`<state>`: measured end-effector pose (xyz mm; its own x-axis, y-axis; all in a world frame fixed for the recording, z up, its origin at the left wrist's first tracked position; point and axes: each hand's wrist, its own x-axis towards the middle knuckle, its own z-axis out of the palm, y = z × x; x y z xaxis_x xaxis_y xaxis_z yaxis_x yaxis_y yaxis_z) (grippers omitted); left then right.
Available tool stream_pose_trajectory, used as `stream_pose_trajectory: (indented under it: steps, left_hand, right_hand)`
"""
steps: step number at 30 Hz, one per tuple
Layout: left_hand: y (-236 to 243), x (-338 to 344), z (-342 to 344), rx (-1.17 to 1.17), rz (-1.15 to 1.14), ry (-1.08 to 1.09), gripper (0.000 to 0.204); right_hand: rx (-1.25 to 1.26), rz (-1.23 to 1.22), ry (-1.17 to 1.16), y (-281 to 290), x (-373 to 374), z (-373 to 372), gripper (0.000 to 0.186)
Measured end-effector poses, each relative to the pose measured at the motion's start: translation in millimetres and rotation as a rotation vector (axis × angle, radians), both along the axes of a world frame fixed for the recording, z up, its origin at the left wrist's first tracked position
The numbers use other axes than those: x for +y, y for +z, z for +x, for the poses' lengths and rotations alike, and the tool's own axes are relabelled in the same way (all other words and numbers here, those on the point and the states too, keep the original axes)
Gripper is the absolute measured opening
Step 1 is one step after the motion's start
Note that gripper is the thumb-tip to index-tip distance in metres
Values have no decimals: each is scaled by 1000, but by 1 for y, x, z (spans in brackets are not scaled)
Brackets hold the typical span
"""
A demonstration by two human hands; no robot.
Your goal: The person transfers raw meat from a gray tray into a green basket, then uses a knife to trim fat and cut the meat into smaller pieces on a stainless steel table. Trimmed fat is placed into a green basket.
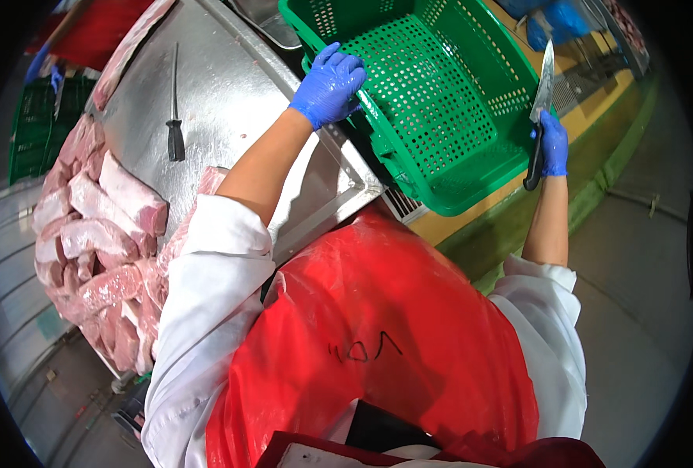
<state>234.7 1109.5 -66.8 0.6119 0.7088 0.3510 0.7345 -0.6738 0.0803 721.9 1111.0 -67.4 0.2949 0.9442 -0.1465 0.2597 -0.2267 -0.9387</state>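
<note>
My left hand [327,87], in a blue glove, grips the near left rim of a green perforated plastic crate [440,97], which holds nothing that I can see. My right hand [551,147], also gloved, is closed on the black handle of a knife [545,82] beside the crate's right side, blade pointing away from me. Left of the crate is a steel table [243,84] with a sharpening steel [175,132] lying on it. Many pieces of pale pink meat [108,234] are heaped along the table's left and near side, and a long piece [125,54] lies farther back.
At the far upper left, a co-worker's blue-gloved hand [55,76] shows near another green crate [30,129]. A steel pan [264,19] sits beyond the table. Under my crate runs a yellow ledge [596,101]; blue plastic [553,23] lies at the upper right.
</note>
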Motion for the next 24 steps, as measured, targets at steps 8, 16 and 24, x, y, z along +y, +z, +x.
stream_pose_trajectory:
  steps: [8,16,24]
  left_hand:
    - [9,-30,11,54,-45,92,50]
    - [-12,-152,-79,-207,-84,465,86]
    - [-42,-322,-246,263,-521,1152,110]
  right_hand:
    - [155,24,70,-6,18,4,28]
    - [271,103,95,-12,6,21,20]
    - [360,124,93,-5,4,19,25]
